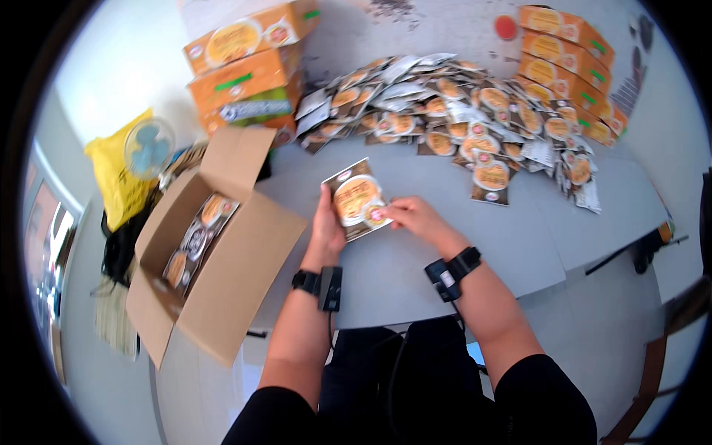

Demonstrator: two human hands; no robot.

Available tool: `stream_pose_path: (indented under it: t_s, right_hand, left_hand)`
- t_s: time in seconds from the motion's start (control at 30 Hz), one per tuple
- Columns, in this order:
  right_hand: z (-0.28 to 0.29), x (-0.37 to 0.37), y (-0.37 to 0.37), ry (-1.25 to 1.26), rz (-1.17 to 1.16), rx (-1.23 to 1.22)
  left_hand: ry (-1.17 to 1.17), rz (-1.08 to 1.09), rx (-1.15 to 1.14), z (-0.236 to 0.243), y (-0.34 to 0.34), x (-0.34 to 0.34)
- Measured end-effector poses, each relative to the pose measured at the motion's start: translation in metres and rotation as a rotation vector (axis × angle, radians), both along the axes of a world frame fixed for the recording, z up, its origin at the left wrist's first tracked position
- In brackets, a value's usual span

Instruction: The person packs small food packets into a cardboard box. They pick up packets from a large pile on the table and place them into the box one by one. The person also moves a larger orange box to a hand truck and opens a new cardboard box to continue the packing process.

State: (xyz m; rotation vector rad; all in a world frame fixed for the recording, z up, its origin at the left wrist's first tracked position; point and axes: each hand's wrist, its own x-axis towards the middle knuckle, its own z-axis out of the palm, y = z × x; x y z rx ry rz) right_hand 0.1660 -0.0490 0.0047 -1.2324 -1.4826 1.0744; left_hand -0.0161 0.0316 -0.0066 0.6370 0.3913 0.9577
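Observation:
Between my two hands, above the near part of the grey table, is a flat brown food packet (356, 196) with a picture of a filled bowl on its front. My left hand (327, 222) grips its left edge, thumb on the front. At the lower right corner my right hand (415, 219) pinches it between thumb and fingers. An open cardboard box (245, 256) stands to the left, flaps spread, with several similar packets (194, 245) inside. Beyond my hands lies a large heap of the same packets (437, 111), some face up, others showing silvery backs.
Orange cartons (245, 44) are stacked at the back left, and more orange cartons (567, 55) at the back right. A yellow bag (122, 174) and a small fan (150, 147) are beyond the cardboard box. The grey table (445, 267) has its near edge by my lap.

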Motion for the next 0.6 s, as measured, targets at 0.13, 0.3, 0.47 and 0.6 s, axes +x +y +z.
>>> stream_pose_path:
  t_s: [0.13,0.3,0.47,0.6]
  right_hand:
    - [0.002,0.005,0.002,-0.018,0.106,-0.073]
    - [0.009,-0.002,-0.002,0.034,0.001,-0.082]
    - [0.009,-0.006,0.003,0.172,-0.226,0.033]
    - [-0.006,0.001,0.015,0.029,-0.284,0.084]
  left_hand:
    - [-0.061,0.069,-0.115,-0.005,0.008,-0.002]
    - [-0.044,0.092,-0.152,-0.005,0.008,0.002]
    - [0.146,-0.027,-0.108,-0.004,-0.006,0.014]
    - [0.122,-0.155,-0.132,0.000,-0.015,0.010]
